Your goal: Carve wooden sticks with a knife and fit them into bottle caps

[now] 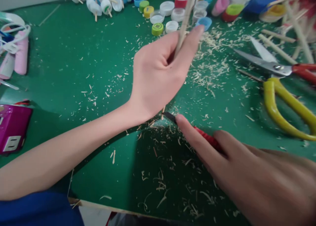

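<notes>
My left hand (160, 71) is closed around a thin wooden stick (186, 18), whose upper part rises past the thumb. A narrow tip of wood shows below the heel of this hand. Close to that tip is the dark blade (170, 116) of a red-handled knife (207, 137). My right hand (229, 166) grips the knife, index finger stretched along it toward the blade. Whether the blade touches the wood I cannot tell. Pale wood shavings (209, 66) lie scattered around both hands on the green tabletop (56, 77).
Yellow-handled scissors (271, 100) and a red-handled pair (302, 71) lie at the right, beside wooden sticks (278, 49). Several bottle caps (166, 8) line the back. At the left are a magenta box (14, 128) and a pink glue gun (21, 54).
</notes>
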Motion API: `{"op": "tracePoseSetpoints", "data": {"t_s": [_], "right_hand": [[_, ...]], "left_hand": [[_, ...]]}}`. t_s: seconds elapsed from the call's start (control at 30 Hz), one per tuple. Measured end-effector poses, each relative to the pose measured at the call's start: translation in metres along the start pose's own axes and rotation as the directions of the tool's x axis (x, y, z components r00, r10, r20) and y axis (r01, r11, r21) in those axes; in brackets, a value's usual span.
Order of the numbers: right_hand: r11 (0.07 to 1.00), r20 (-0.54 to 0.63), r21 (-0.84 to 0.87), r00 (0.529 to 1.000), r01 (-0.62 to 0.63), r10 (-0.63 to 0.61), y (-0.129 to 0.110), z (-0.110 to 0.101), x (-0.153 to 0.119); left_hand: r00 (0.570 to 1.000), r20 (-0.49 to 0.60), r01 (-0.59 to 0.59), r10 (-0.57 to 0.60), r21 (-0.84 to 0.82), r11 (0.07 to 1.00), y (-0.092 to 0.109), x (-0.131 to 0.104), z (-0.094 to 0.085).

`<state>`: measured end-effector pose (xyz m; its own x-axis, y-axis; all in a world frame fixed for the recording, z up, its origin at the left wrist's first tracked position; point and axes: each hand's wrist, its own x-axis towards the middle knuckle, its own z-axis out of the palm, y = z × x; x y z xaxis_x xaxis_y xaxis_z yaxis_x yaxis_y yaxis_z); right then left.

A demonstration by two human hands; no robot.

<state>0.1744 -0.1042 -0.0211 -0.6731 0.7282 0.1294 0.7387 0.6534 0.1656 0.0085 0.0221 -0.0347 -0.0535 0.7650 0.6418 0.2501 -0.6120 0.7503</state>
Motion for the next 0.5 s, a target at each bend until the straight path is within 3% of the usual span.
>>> {"op": "tracePoseSetpoints", "data": {"t_s": [0.07,0.17,0.23,0.33,0.43,0.5], "right_hand": [[0.999,-0.023,0.002,0.999,0.048,-0.048,-0.002,-0.004,0.01],[0.998,-0.028,0.037,0.998,0.059,-0.058,-0.001,-0.004,0.019],[0.998,-0.039,0.042,0.999,0.036,-0.035,0.0,-0.002,0.02],[0.998,-0.042,0.052,0.999,0.024,-0.021,0.003,0.0,0.018],[0.996,-0.038,0.079,0.998,0.047,-0.044,0.006,0.0,0.016],[0.995,-0.04,0.084,0.998,0.053,-0.049,0.007,-0.001,0.015]], "left_hand": [[0.997,-0.026,-0.071,0.071,0.015,0.997,0.002,-0.003,0.002],[0.983,0.111,-0.157,0.148,0.077,0.985,0.006,-0.007,0.003],[0.985,0.1,-0.149,0.143,0.058,0.987,0.006,-0.007,0.002],[1.0,0.008,0.003,-0.003,0.013,1.0,0.0,-0.003,-0.001],[0.982,0.025,0.185,-0.186,0.045,0.982,-0.003,0.001,-0.005],[0.969,0.019,0.245,-0.247,0.064,0.967,-0.001,0.003,-0.008]]}}
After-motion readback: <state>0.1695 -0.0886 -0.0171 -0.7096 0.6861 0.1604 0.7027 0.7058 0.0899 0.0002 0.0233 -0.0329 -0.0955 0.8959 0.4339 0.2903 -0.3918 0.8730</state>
